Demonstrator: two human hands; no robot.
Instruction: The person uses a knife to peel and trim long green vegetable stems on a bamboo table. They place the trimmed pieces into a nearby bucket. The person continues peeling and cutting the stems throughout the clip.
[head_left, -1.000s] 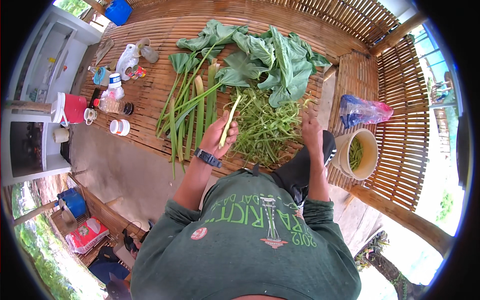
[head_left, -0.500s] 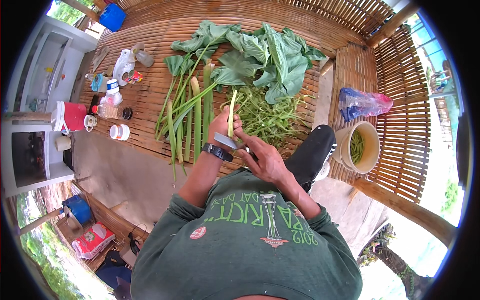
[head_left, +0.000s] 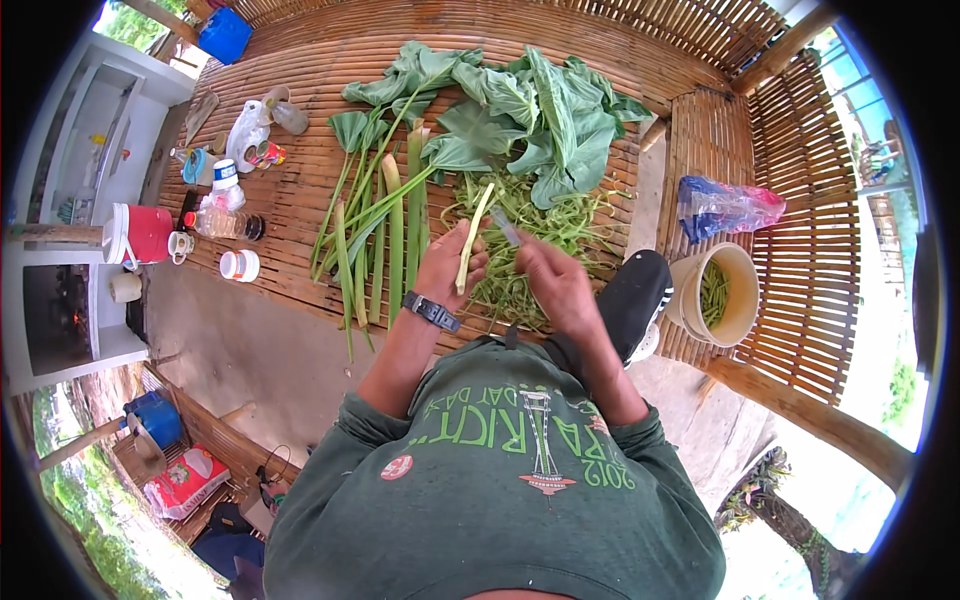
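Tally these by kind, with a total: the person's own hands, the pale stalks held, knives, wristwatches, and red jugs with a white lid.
Hands: 2, the left hand and the right hand
Held stalks: 1, the pale stalk
Knives: 1, the knife
Wristwatches: 1, the dark wristwatch
Red jugs: 1, the red jug
Total: 6

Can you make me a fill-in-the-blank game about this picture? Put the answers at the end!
1. The person's left hand holds a slender pale green stalk, and a dark-strapped watch circles that arm's ____.
2. The knife with a flat grey metal blade is in the ____ hand.
3. The cylindrical container with a white lid has a ____ body.

Missing words: wrist; right; red.
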